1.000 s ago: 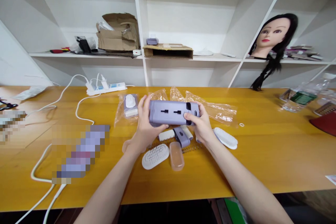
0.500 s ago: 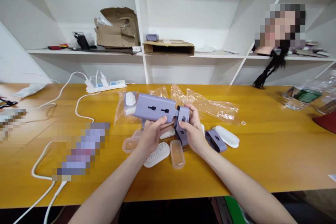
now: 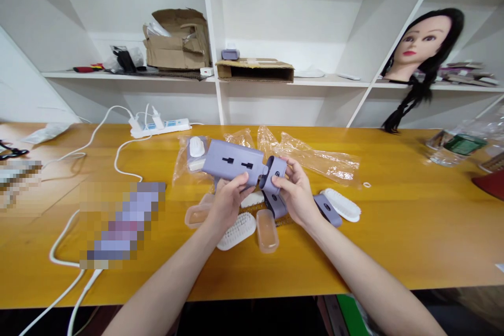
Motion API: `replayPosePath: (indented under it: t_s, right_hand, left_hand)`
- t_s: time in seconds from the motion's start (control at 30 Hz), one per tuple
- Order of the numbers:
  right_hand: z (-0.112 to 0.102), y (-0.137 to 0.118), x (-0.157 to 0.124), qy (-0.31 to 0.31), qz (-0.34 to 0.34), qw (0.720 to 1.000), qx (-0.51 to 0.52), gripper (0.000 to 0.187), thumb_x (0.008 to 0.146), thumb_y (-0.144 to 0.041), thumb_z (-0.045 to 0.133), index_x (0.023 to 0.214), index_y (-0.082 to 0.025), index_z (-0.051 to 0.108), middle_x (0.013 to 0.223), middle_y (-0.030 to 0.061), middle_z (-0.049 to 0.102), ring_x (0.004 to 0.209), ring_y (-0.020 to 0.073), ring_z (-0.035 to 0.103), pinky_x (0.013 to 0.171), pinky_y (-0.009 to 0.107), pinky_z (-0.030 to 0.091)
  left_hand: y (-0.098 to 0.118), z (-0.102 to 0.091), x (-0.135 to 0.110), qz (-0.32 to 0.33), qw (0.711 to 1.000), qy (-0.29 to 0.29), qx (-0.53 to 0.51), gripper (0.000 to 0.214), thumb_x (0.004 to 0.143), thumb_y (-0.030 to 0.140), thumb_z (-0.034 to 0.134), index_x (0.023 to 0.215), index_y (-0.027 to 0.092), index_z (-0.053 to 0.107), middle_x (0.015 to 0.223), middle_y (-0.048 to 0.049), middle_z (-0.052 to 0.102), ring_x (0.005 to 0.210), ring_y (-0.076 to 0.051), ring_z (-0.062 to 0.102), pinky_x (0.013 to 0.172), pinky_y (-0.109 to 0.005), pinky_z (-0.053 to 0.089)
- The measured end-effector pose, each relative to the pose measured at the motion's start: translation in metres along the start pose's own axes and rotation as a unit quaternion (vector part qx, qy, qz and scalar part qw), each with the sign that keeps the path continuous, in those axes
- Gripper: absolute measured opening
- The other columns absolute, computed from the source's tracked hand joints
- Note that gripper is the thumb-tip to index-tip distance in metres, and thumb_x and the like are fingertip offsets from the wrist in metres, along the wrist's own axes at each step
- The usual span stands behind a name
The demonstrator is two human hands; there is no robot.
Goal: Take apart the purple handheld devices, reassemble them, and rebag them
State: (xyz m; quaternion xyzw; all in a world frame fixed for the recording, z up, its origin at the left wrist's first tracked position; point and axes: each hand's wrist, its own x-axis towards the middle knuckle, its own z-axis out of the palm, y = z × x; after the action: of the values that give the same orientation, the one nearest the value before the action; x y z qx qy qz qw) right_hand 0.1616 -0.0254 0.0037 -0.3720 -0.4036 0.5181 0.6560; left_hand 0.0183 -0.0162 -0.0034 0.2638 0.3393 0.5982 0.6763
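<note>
Gripping a long lilac casing in the head view, the left hand's fingers close around its lower edge — the right hand's fingers pinch a short lilac sleeve just beside its right end. Both pieces are above the table, beyond a white bristle pad.

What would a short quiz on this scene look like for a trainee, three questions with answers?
1. True or false: the left hand holds the purple case with two dark slots.

2. Pick one. The right hand holds: a) a white bristled piece; b) a short purple piece; c) a cardboard box.

3. Which lies nearer the camera: the translucent oblong piece between the forearms, or the white power strip?

Key: 1. True. 2. b. 3. The translucent oblong piece.
</note>
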Motion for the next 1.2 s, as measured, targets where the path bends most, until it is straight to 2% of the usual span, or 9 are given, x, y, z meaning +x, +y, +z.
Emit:
replayPosePath:
  t_s: [0.13,0.4,0.87,1.0,1.2]
  right_hand:
    - [-0.001,0.0,0.0,-0.004,-0.008,1.0,0.002,0.049,0.058,-0.02,0.076,0.102,-0.027,0.054,0.1,-0.0005,0.061,0.082,0.0157,0.059,0.07,0.029,0.048]
    - [-0.004,0.003,-0.001,-0.016,-0.046,0.999,-0.009,0.051,0.061,-0.022,0.078,0.105,-0.028,0.052,0.104,-0.0004,0.06,0.078,0.0137,0.059,0.069,0.028,0.049]
    - [-0.008,0.011,0.0,-0.018,-0.06,0.996,-0.055,0.045,0.066,-0.024,0.074,0.104,-0.028,0.051,0.104,-0.0001,0.058,0.074,0.0136,0.059,0.064,0.028,0.049]
    - [-0.008,0.01,-0.001,-0.022,-0.057,0.996,-0.066,0.044,0.066,-0.025,0.074,0.104,-0.029,0.052,0.103,-0.0011,0.059,0.072,0.0129,0.058,0.063,0.028,0.049]
    - [-0.009,0.005,0.001,-0.044,-0.05,0.995,-0.076,0.044,0.066,-0.025,0.076,0.103,-0.028,0.053,0.102,-0.0015,0.057,0.073,0.0117,0.057,0.063,0.026,0.048]
  left_hand:
    - [0.0,0.002,-0.002,0.006,1.0,0.009,0.004,0.036,0.061,0.022,0.078,0.093,0.022,0.062,0.083,0.0029,0.071,0.081,-0.016,0.066,0.081,-0.034,0.052]
    - [0.003,0.003,-0.003,-0.013,1.0,-0.008,0.002,0.042,0.057,0.023,0.081,0.095,0.017,0.064,0.076,0.0016,0.071,0.068,-0.012,0.066,0.072,-0.028,0.054]
    - [0.001,-0.003,0.003,-0.018,0.999,-0.025,0.034,0.043,0.059,0.028,0.079,0.098,0.016,0.063,0.082,-0.0043,0.072,0.073,-0.02,0.068,0.076,-0.037,0.054]
    - [0.001,-0.005,0.004,-0.003,0.999,-0.028,0.037,0.042,0.058,0.028,0.08,0.095,0.015,0.064,0.076,-0.0019,0.071,0.069,-0.018,0.067,0.075,-0.036,0.054]
    - [0.0,-0.004,0.004,0.015,0.999,-0.02,0.045,0.039,0.059,0.023,0.079,0.095,0.017,0.063,0.078,-0.0005,0.07,0.073,-0.018,0.067,0.075,-0.036,0.054]
